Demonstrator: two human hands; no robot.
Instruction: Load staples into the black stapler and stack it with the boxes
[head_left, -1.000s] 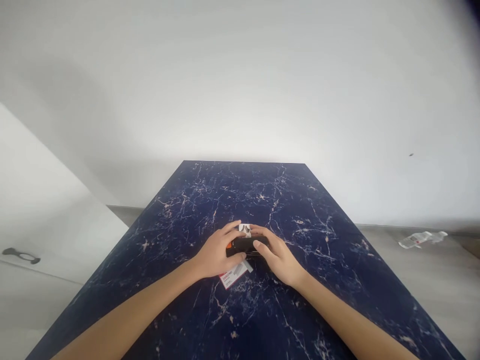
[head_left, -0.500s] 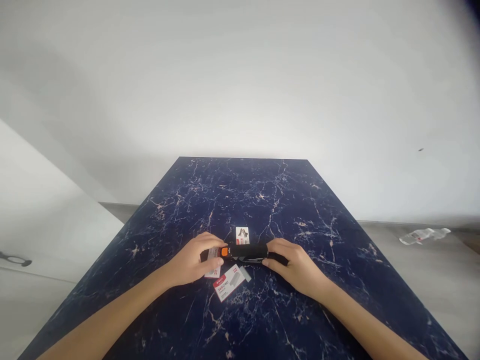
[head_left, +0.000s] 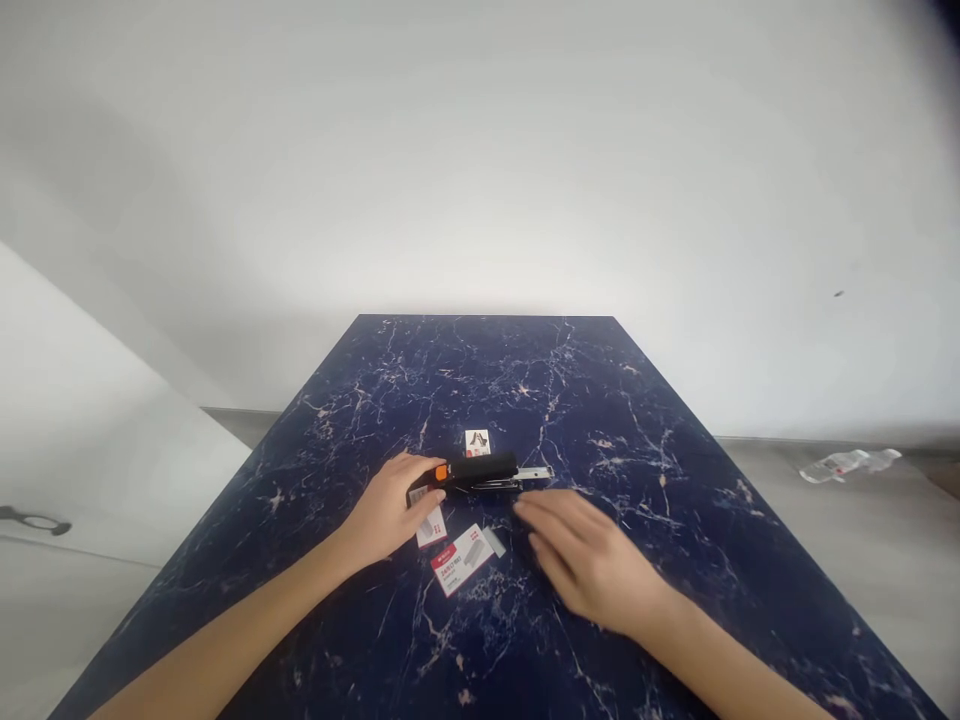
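Note:
A black stapler [head_left: 484, 468] with an orange patch lies crosswise on the table, its metal staple tray sticking out at the right end. My left hand [head_left: 394, 500] grips its left end between thumb and fingers. Just below the right end hovers my right hand [head_left: 589, 555], fingers loosely apart and nothing seen in them. Nearer to me lies a red and white staple box [head_left: 457, 562], with a small strip of staples [head_left: 494, 542] against its right side. Another small box [head_left: 432, 525] is partly hidden beneath my left hand. Behind the stapler a small printed card [head_left: 477, 441] is partly covered.
The dark blue marbled table [head_left: 480, 360] reaches toward a pale wall. On the floor at the right lies a clear plastic bottle [head_left: 847, 464]. A white panel with a dark handle [head_left: 34, 520] stands at the left.
My right hand has let go of the stapler's right end and drawn back toward me. The stapler has shifted slightly away and left with my left hand, and its metal tray now sticks out.

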